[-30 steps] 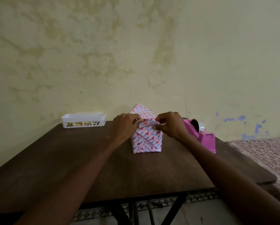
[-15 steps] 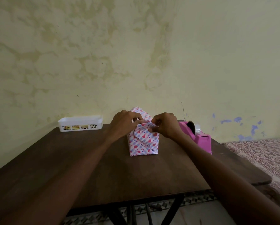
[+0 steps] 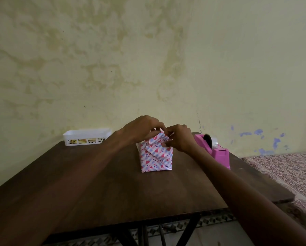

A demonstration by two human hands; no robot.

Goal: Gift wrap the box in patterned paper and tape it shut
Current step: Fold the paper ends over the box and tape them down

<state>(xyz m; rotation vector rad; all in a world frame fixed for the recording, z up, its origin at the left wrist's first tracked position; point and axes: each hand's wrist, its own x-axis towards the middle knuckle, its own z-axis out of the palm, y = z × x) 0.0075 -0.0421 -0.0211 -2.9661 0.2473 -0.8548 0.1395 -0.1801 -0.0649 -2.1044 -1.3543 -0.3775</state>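
A box wrapped in white paper with pink hearts and blue stripes (image 3: 155, 158) stands on end in the middle of the dark wooden table (image 3: 95, 189). Its near face shows diagonal folds. At the top a loose paper flap (image 3: 158, 138) sticks up. My left hand (image 3: 141, 130) reaches over the top from the left and pinches the flap with curled fingers. My right hand (image 3: 179, 139) pinches the same flap from the right. The box top behind the hands is hidden.
A pink tape dispenser (image 3: 214, 150) with a roll of clear tape stands just right of the box, behind my right wrist. A white plastic basket (image 3: 86, 136) sits at the table's far left against the wall. A patterned bed cover (image 3: 287, 173) lies to the right.
Both hands have risen from the upper front edge to the top of the box, lifting the paper flap upward. The box itself stays upright in the same spot.
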